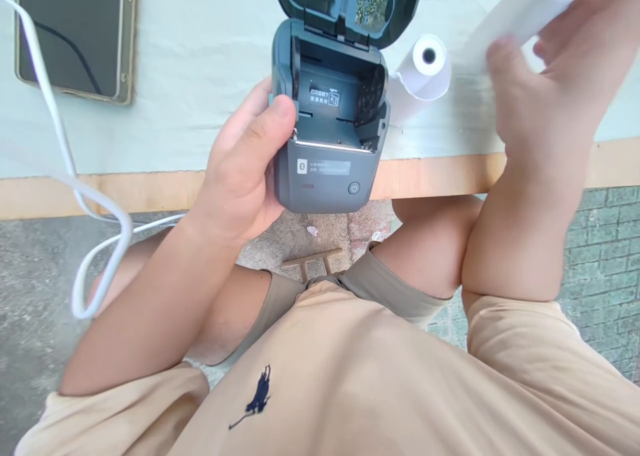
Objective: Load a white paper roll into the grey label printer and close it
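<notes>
My left hand [250, 156] grips a dark grey portable label printer [325, 183] from its left side, thumb on the rim. The printer's lid [350, 3] is tipped back, and the paper bay [330, 103] inside holds no roll. At the upper right, my right hand [550, 83] is closed around a white paper roll [530, 16] with a dark core; roll and fingertips are smeared by motion. A second white paper roll [429, 69] stands upright on the table just right of the printer, its loose end partly unwound.
A dark-screened phone or tablet [73, 36] in a clear case lies at the upper left. A white cable [55, 116] loops over the table edge on the left. The table [175, 129] has a pale cover and a wooden front edge [440, 173] above my knees.
</notes>
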The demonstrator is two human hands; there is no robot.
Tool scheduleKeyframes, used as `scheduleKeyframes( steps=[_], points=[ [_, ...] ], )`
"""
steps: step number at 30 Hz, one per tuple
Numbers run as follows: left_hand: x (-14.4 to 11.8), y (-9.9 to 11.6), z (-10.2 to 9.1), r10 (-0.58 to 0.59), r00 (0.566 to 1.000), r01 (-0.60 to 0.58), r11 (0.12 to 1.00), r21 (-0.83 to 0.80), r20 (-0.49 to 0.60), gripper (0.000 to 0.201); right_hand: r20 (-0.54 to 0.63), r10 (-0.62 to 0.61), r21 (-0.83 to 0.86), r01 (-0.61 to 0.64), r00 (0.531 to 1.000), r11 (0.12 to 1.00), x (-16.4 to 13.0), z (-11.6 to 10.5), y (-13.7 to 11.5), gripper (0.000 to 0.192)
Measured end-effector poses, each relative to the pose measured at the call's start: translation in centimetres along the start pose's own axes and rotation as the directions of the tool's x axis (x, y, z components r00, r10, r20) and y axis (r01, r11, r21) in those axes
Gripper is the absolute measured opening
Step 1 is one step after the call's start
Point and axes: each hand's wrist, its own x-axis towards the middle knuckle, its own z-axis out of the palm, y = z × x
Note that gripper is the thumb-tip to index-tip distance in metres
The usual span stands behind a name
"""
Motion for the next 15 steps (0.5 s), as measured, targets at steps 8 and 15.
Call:
scheduleKeyframes(
  steps=[8,15],
  points=[
    [0.0,-0.4,-0.4,0.004,1.000,-0.004,1.000,-0.014,-0.009,0.025,-0.192,-0.334,-0.147,0.310,0.923,0.939,-1.3,0.7,-0.9,0.028],
    [0.3,-0.7,-0.5,0.064,0.998,-0.064,0.997,-0.032,-0.002,0.024,0.233,-0.236,-0.170,0.278,0.943,0.945,-1.9,3.6,-3.5,0.053]
  ],
)
